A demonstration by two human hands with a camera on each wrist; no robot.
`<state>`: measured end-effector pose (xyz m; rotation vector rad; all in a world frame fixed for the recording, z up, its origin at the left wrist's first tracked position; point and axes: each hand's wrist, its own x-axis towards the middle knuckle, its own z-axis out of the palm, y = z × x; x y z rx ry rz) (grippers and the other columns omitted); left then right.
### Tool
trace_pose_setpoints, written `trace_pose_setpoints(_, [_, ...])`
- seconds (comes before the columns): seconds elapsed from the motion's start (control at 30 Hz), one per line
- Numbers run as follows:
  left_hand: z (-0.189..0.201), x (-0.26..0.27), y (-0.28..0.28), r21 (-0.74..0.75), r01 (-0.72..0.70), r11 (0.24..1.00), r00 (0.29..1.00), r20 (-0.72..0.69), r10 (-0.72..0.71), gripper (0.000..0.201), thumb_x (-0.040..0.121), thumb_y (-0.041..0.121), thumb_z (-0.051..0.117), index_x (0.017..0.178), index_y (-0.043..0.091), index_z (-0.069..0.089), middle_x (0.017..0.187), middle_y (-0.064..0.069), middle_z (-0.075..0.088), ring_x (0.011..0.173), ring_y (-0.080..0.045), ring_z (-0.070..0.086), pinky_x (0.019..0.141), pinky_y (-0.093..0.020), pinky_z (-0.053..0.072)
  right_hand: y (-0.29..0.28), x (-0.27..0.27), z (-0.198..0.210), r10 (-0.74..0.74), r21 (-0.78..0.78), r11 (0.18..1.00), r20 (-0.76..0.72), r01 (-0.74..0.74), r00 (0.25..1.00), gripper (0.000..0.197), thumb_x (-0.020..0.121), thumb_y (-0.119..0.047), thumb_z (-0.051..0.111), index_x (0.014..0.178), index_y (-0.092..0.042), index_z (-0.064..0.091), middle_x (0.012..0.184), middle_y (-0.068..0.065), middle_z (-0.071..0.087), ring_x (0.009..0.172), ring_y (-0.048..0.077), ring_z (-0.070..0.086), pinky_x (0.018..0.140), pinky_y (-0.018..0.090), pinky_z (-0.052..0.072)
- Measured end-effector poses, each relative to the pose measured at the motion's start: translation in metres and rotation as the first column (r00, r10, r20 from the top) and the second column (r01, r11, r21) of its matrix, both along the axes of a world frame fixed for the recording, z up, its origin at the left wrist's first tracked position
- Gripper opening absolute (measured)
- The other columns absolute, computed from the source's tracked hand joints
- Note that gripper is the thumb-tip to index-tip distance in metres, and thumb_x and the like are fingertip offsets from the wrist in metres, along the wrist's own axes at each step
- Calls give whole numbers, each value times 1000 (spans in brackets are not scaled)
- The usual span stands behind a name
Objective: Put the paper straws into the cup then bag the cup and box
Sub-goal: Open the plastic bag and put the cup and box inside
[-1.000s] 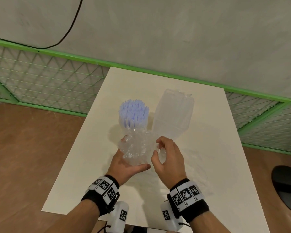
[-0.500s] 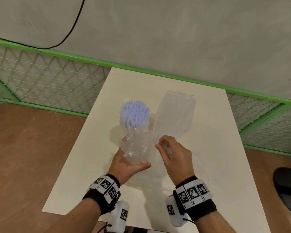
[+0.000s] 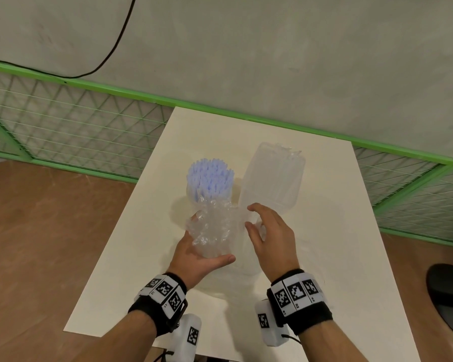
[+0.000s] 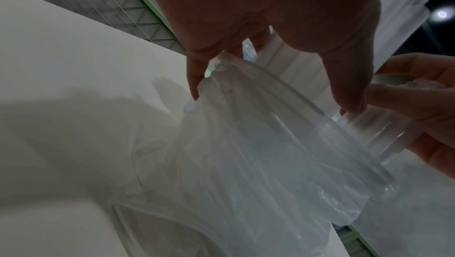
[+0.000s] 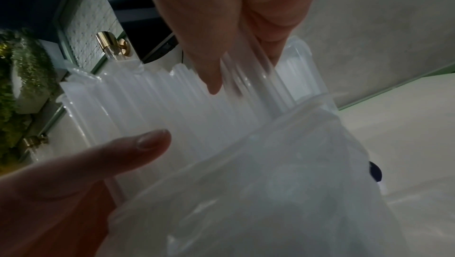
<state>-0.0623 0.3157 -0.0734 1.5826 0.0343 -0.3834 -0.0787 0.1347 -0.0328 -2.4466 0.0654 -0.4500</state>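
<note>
A clear cup packed with pale blue paper straws stands upright on the white table. Just in front of it my left hand grips a bunched clear plastic bag; the cup's base is hidden behind the bunch. To the right a clear ribbed box leans upright. My right hand is at the box's lower end, fingers curled on a fold of the bag. In the left wrist view the bag hangs from my fingers. In the right wrist view the bag's rim lies in front of the box.
A green mesh fence runs along the table's far and left sides below a grey wall. Brown floor lies on both sides of the table. A black round object sits on the floor at the right.
My right hand has moved forward from beside the bunched bag to the foot of the box, its thumb and fingers spread wider. The left hand, cup and box have stayed put.
</note>
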Motion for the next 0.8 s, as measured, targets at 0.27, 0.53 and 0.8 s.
trace_pose_setpoints(0.27, [-3,2,1,-6,-3,1000,1000,3,3,98,54,13,97,137,26,46,121,2,69,112,-8,66,97,-24,51,-4,0,14,24,87,996,-86,-16,996,20,95,-21,61,114,-19,54,93,-11,62,84,9,61,68,14,36])
trace_pose_setpoints(0.53, [-1,2,0,1,-11,1000,1000,5,11,99,55,7,96,139,23,45,119,3,69,107,-3,67,84,-8,51,-13,4,40,19,142,989,67,-28,998,34,90,-16,69,122,-24,60,87,-11,69,75,4,65,70,10,46])
trace_pose_setpoints(0.8, [-1,1,1,-3,-5,1000,1000,13,5,98,56,5,95,138,24,45,117,4,70,107,-6,67,86,-10,51,-33,13,66,125,-9,992,75,-125,989,27,89,-9,67,115,-20,66,106,-9,68,98,-2,57,86,0,34])
